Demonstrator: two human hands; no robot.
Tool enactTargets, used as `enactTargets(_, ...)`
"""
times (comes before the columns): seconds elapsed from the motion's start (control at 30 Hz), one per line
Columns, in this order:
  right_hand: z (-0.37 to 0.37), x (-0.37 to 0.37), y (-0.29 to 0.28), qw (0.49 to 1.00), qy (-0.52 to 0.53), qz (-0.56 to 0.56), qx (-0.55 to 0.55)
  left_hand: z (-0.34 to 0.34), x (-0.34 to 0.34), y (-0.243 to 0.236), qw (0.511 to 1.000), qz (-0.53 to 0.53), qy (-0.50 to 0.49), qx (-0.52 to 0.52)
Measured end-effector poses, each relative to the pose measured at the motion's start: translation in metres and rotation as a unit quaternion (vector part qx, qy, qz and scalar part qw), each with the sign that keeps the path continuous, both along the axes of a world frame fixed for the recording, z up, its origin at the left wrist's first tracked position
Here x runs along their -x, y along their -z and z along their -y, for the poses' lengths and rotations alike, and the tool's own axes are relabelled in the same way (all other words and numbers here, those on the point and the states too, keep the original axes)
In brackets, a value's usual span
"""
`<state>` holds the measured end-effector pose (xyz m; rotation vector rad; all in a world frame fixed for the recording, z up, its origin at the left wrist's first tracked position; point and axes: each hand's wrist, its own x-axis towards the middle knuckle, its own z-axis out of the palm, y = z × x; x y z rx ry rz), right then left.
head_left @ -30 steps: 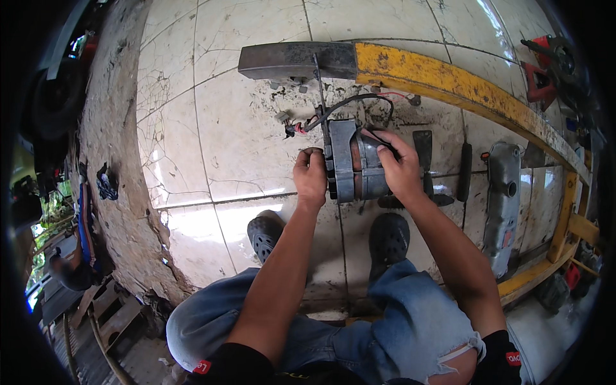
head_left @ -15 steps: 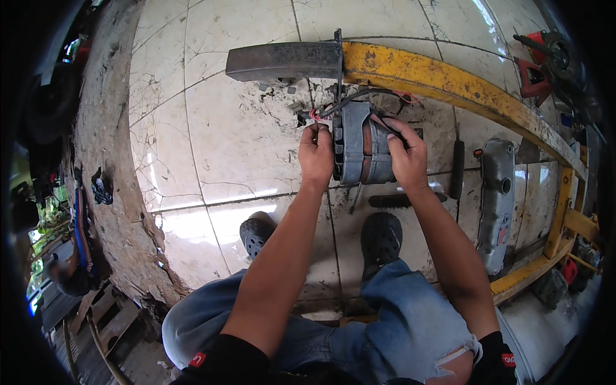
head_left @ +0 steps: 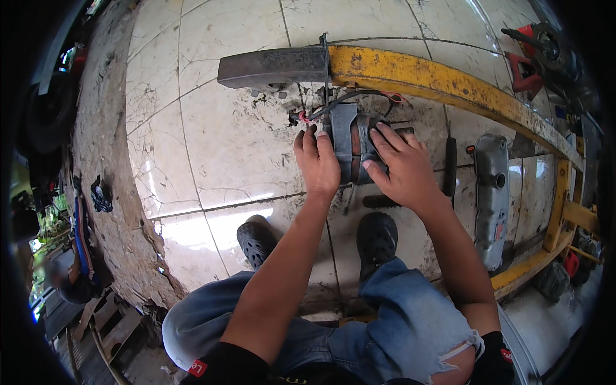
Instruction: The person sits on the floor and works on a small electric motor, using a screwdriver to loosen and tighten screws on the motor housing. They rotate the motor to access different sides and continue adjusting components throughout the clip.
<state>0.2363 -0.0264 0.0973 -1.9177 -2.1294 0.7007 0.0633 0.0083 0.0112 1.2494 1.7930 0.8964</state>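
Note:
A grey metal alternator (head_left: 345,128) with a copper-coloured middle band lies on the tiles, a black cable and red wires (head_left: 303,115) at its upper left. My left hand (head_left: 317,160) is against its left end, fingers bent, their tips partly hidden. My right hand (head_left: 401,170) is wrapped over its right end, thumb low on the housing. A thin dark bar (head_left: 325,59) stands upright behind it, crossing the steel beam.
A yellow and dark steel frame (head_left: 410,76) curves behind and right. A black-handled tool (head_left: 450,167), a dark bar (head_left: 378,201) and a silver cover (head_left: 491,221) lie nearby. Red stands (head_left: 523,74) are at upper right. Another person (head_left: 74,285) is at far left.
The alternator moved up from a second ago. My left fingers loosened from a pinch near the wires. My right hand slid down and spread more over the housing.

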Motion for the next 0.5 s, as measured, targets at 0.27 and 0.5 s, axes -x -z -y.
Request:
enactTargets(0.27,-0.018,0.000,0.014,0.989,-0.072,0.128,-0.013,-0.001,-0.001,0.007,1.000,0.000,0.013,-0.022)
enactTargets(0.5,-0.005,-0.003,0.013,0.987,-0.090,0.132,-0.013,0.002,-0.010,0.008,0.991,-0.036,-0.010,-0.128)
